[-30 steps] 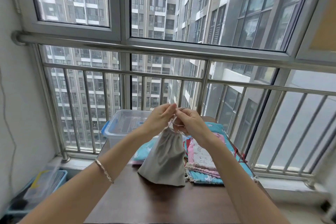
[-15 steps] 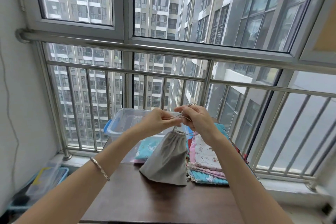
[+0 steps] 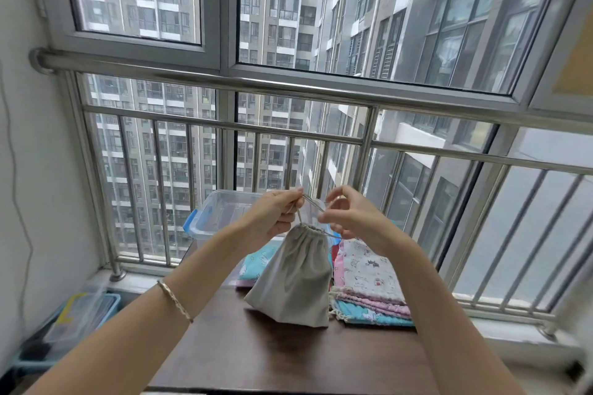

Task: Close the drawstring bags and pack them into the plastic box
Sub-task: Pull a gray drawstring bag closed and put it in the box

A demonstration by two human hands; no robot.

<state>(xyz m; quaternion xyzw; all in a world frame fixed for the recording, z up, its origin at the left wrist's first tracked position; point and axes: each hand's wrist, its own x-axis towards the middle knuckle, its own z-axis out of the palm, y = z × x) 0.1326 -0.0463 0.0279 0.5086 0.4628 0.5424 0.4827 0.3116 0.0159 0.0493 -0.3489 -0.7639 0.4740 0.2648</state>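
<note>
A grey drawstring bag (image 3: 293, 279) hangs above the brown table (image 3: 288, 353), its mouth gathered shut. My left hand (image 3: 272, 213) pinches the drawstring just above the bag's mouth. My right hand (image 3: 349, 215) pinches the other end of the cord to the right, a loop of it running between the two hands. Behind the hands stands a clear plastic box (image 3: 221, 213) with blue latches, open at the top. A stack of patterned drawstring bags (image 3: 369, 285) lies flat on the table to the right of the grey bag.
A teal patterned bag (image 3: 258, 263) lies on the table by the box. A steel railing (image 3: 288, 138) and window close off the far side. A blue-framed bin (image 3: 73, 317) sits on the floor at the left, against the white wall.
My hands have drawn apart, pulling the cord out sideways. The grey bag hangs a little lower and its mouth is cinched tighter.
</note>
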